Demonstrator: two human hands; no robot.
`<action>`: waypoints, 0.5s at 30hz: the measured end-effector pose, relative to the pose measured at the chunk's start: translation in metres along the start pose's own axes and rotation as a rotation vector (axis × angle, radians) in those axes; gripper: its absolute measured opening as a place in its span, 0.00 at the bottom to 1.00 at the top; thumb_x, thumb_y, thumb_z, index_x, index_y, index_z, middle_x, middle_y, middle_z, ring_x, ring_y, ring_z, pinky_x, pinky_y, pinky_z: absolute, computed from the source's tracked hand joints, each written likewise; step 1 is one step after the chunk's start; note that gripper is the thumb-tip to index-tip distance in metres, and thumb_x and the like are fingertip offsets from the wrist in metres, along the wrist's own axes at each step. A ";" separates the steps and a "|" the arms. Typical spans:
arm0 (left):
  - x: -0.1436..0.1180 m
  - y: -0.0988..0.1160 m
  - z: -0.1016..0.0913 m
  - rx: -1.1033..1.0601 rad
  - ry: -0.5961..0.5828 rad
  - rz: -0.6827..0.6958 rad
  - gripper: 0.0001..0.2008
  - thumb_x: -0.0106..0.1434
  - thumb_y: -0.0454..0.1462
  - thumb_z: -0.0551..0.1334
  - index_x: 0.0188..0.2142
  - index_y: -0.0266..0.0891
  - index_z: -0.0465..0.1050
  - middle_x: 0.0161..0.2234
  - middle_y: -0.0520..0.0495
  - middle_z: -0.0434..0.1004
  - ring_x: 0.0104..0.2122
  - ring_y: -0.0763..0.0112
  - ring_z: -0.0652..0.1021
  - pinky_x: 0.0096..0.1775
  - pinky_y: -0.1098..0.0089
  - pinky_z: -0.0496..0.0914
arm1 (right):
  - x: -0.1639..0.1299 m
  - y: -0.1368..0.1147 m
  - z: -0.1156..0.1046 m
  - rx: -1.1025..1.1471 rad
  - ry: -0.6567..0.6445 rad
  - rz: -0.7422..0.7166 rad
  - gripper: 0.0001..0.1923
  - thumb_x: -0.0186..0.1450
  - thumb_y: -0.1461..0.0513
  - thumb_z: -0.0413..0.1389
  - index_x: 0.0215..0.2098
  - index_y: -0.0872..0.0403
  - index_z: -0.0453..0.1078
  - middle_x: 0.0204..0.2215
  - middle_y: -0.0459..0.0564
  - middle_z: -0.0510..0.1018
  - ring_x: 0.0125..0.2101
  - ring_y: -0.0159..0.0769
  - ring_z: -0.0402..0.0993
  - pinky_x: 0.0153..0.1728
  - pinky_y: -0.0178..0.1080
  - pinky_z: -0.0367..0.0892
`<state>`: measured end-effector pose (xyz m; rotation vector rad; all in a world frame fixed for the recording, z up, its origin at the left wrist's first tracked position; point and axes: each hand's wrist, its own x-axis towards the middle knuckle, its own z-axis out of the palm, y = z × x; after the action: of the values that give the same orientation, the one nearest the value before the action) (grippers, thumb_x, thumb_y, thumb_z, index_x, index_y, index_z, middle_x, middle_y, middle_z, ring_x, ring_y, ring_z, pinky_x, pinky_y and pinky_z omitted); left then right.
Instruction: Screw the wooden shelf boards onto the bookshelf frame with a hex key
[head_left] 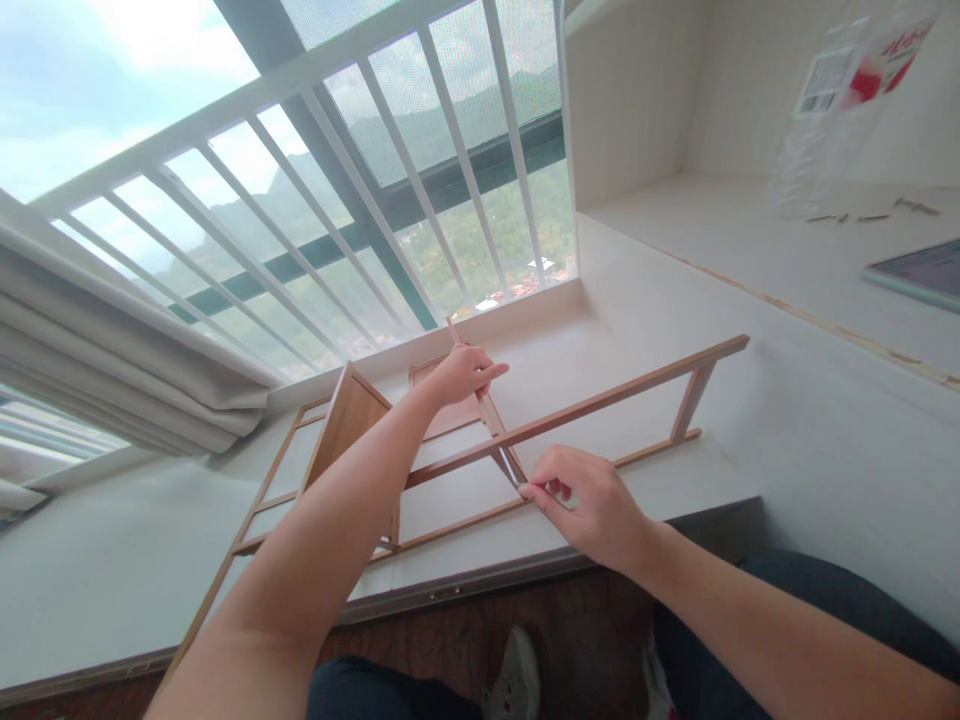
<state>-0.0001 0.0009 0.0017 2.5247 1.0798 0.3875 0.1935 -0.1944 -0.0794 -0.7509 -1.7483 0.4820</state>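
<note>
My left hand point(466, 374) is closed round a narrow wooden bar point(489, 412), its index finger stretched out to the right. This bar meets the long upper rail of a wooden frame point(600, 403), which lies on its side on the white ledge. Just under that joint, my right hand point(589, 500) pinches a slim metal hex key point(511, 466) between thumb and fingertips. The key's far end is against the underside of the joint, its tip hidden there. Left of my forearm, a wooden panel point(341, 425) stands within the frame.
White railings point(420, 130) and a window rise behind the ledge point(555, 345). A grey curtain point(127, 340) hangs at left. On the right-hand shelf point(660, 215) are a clear plastic package point(825, 120), several screws point(870, 217) and a flat dark-screened device point(919, 272).
</note>
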 end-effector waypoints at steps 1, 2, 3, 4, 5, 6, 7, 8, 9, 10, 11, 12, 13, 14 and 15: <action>0.000 0.000 0.000 0.001 -0.003 -0.001 0.29 0.65 0.54 0.58 0.13 0.40 0.71 0.17 0.47 0.71 0.24 0.73 0.73 0.37 0.71 0.70 | 0.000 0.000 0.000 0.000 0.000 -0.002 0.07 0.69 0.63 0.57 0.32 0.52 0.66 0.25 0.44 0.71 0.26 0.30 0.64 0.30 0.36 0.61; 0.000 0.000 0.000 0.000 -0.003 -0.001 0.29 0.65 0.54 0.58 0.13 0.40 0.71 0.17 0.48 0.72 0.24 0.73 0.73 0.37 0.71 0.70 | 0.000 0.000 0.000 0.000 -0.001 -0.003 0.07 0.69 0.64 0.57 0.32 0.52 0.66 0.25 0.44 0.71 0.26 0.30 0.64 0.30 0.36 0.61; 0.000 0.000 0.000 -0.002 -0.002 -0.002 0.29 0.65 0.53 0.58 0.13 0.40 0.71 0.17 0.48 0.72 0.24 0.73 0.73 0.37 0.71 0.70 | 0.000 0.000 0.000 -0.001 -0.001 -0.003 0.07 0.69 0.64 0.57 0.32 0.52 0.66 0.25 0.44 0.70 0.26 0.30 0.64 0.30 0.36 0.61; 0.000 -0.001 0.000 -0.006 -0.003 -0.003 0.29 0.65 0.53 0.58 0.13 0.40 0.71 0.17 0.48 0.72 0.24 0.73 0.73 0.37 0.72 0.70 | 0.000 -0.001 0.000 0.000 -0.002 -0.004 0.07 0.69 0.64 0.57 0.32 0.52 0.66 0.25 0.43 0.70 0.26 0.30 0.64 0.30 0.35 0.61; 0.000 -0.001 0.000 -0.012 -0.002 -0.004 0.29 0.65 0.53 0.59 0.13 0.40 0.71 0.17 0.48 0.72 0.24 0.73 0.73 0.37 0.72 0.70 | 0.000 -0.001 0.000 0.001 -0.002 -0.003 0.07 0.69 0.64 0.57 0.32 0.52 0.66 0.25 0.43 0.70 0.26 0.30 0.64 0.30 0.35 0.61; 0.000 -0.001 0.000 -0.018 0.000 -0.006 0.29 0.65 0.53 0.59 0.13 0.39 0.70 0.17 0.48 0.72 0.24 0.73 0.73 0.37 0.72 0.69 | 0.001 -0.001 0.000 0.001 -0.002 -0.004 0.07 0.69 0.64 0.58 0.31 0.52 0.66 0.24 0.43 0.70 0.26 0.30 0.64 0.30 0.35 0.61; 0.000 -0.001 0.000 -0.025 0.002 -0.008 0.29 0.65 0.53 0.59 0.13 0.39 0.70 0.17 0.48 0.72 0.24 0.73 0.73 0.37 0.72 0.69 | 0.001 -0.001 0.000 0.001 -0.003 -0.004 0.08 0.68 0.64 0.58 0.31 0.52 0.66 0.24 0.43 0.70 0.26 0.30 0.64 0.30 0.35 0.61; 0.000 -0.001 0.000 -0.031 0.004 -0.010 0.29 0.65 0.53 0.59 0.13 0.39 0.71 0.17 0.48 0.72 0.24 0.74 0.73 0.37 0.72 0.69 | 0.001 -0.001 0.000 0.000 -0.003 -0.003 0.07 0.68 0.64 0.58 0.31 0.52 0.66 0.24 0.43 0.70 0.26 0.30 0.64 0.30 0.35 0.61; 0.000 -0.001 0.001 -0.036 0.005 -0.011 0.29 0.65 0.53 0.59 0.13 0.39 0.71 0.17 0.48 0.72 0.24 0.74 0.73 0.37 0.72 0.69 | 0.001 -0.001 0.001 -0.001 -0.002 -0.003 0.07 0.68 0.64 0.58 0.31 0.52 0.66 0.24 0.43 0.70 0.26 0.30 0.64 0.30 0.35 0.61; 0.000 -0.001 0.001 -0.038 0.007 -0.011 0.29 0.65 0.53 0.60 0.13 0.39 0.71 0.17 0.48 0.72 0.24 0.73 0.73 0.37 0.72 0.69 | 0.001 -0.002 0.001 -0.003 -0.003 -0.003 0.07 0.68 0.64 0.58 0.31 0.52 0.66 0.24 0.43 0.70 0.26 0.30 0.64 0.30 0.35 0.61; 0.000 -0.002 0.001 -0.038 0.009 -0.009 0.29 0.65 0.53 0.60 0.13 0.40 0.71 0.17 0.48 0.72 0.24 0.73 0.73 0.37 0.72 0.69 | 0.001 -0.002 0.001 -0.004 -0.004 -0.002 0.07 0.68 0.64 0.58 0.31 0.52 0.66 0.25 0.43 0.70 0.26 0.30 0.64 0.30 0.35 0.61; 0.000 -0.002 0.001 -0.035 0.008 -0.008 0.29 0.65 0.52 0.60 0.13 0.40 0.71 0.17 0.48 0.72 0.24 0.73 0.73 0.37 0.72 0.69 | 0.000 -0.001 0.001 -0.005 -0.004 -0.001 0.07 0.68 0.64 0.58 0.31 0.52 0.66 0.25 0.43 0.70 0.26 0.30 0.64 0.30 0.35 0.61; 0.000 -0.002 0.001 -0.030 0.005 -0.006 0.29 0.65 0.52 0.59 0.13 0.40 0.71 0.17 0.48 0.72 0.24 0.73 0.73 0.37 0.71 0.69 | 0.000 -0.001 0.001 -0.005 -0.005 0.001 0.07 0.68 0.64 0.58 0.31 0.52 0.66 0.25 0.43 0.70 0.26 0.30 0.64 0.31 0.35 0.61; 0.000 -0.002 0.001 -0.026 0.001 -0.004 0.29 0.65 0.52 0.59 0.13 0.40 0.72 0.17 0.48 0.72 0.24 0.73 0.73 0.37 0.71 0.70 | 0.000 -0.001 0.001 -0.005 -0.006 0.002 0.07 0.68 0.64 0.58 0.31 0.52 0.66 0.25 0.43 0.70 0.26 0.30 0.64 0.31 0.35 0.61; 0.000 -0.002 0.001 -0.024 0.000 -0.002 0.28 0.65 0.52 0.59 0.14 0.40 0.72 0.17 0.48 0.72 0.24 0.73 0.73 0.37 0.71 0.70 | -0.001 -0.001 0.001 -0.006 -0.008 0.004 0.07 0.68 0.64 0.58 0.31 0.53 0.66 0.25 0.43 0.70 0.26 0.30 0.64 0.31 0.35 0.61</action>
<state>-0.0015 0.0022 -0.0001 2.5022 1.0714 0.3971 0.1926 -0.1957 -0.0792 -0.7581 -1.7563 0.4834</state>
